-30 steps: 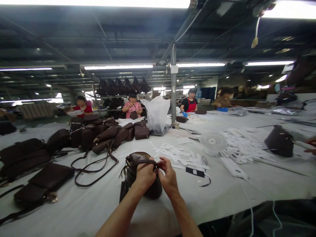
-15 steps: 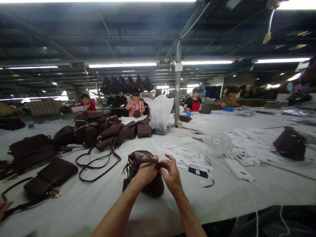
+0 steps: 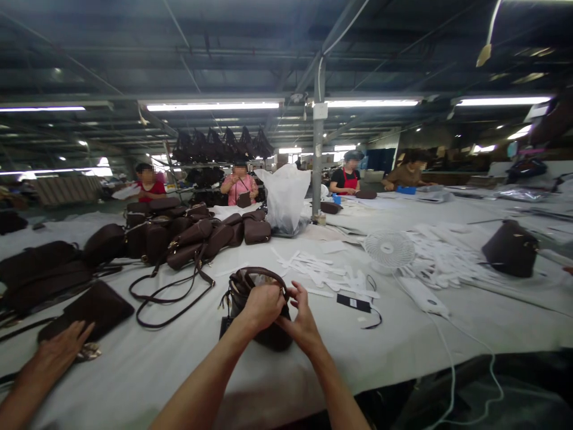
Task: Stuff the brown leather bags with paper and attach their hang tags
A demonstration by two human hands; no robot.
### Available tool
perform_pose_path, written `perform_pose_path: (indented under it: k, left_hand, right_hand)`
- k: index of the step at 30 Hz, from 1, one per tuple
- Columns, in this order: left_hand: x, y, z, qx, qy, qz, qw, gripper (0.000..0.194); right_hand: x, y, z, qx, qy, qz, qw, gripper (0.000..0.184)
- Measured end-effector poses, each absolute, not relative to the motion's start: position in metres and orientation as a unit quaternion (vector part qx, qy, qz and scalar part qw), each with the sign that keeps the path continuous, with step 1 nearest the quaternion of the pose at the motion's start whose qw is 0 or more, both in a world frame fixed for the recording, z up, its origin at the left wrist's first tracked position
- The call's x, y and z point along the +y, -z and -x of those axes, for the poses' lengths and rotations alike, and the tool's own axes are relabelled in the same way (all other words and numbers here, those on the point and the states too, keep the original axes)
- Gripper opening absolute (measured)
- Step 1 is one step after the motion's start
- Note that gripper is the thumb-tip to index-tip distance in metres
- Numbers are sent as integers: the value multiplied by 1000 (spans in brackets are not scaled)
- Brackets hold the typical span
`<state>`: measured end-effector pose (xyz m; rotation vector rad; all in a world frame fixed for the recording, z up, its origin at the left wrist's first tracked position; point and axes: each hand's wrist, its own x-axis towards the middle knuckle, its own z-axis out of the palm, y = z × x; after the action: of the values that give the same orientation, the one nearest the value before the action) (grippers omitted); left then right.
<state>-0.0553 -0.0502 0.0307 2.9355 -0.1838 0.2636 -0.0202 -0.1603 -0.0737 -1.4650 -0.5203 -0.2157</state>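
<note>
A dark brown handbag (image 3: 274, 340) stands on the table in front of me, its carry handle arched up over the open mouth. My left hand (image 3: 265, 306) reaches over the mouth with its fingers curled closed at the far right rim; what exactly the fingertips pinch is hidden. At the bag's right side, my right hand (image 3: 305, 318) grips the edge near the handle's base, thumb against the bag and the other fingers raised. A black tag (image 3: 225, 326) hangs by the bag's left side.
Brown bags (image 3: 192, 239) are heaped at the left. A co-worker's hand (image 3: 62, 349) rests on a flat bag (image 3: 96, 310). To the right are white strips (image 3: 308, 272), a black tag (image 3: 353, 303), a white fan (image 3: 389, 249) with a cable, and another bag (image 3: 510, 251).
The bag's handle has gone from lying low to standing arched. My left hand has shifted slightly at the rim. A co-worker's hand has come in from the left onto the flat bag.
</note>
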Motion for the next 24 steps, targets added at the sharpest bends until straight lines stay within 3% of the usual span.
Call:
perform_pose_path:
  k: [6, 14, 24]
  left_hand:
    - [-44, -33, 62, -71, -104, -984, 127, 28]
    - [-25, -44, 64, 109, -165, -958, 209, 17]
    - [-16, -46, 74, 75, -164, -966, 184, 11]
  right_hand:
    - [-148, 74, 23, -189, 111, 757, 616, 34]
    - [-156, 66, 26, -185, 81, 783, 588, 21]
    - [-192, 58, 27, -192, 41, 792, 577, 20]
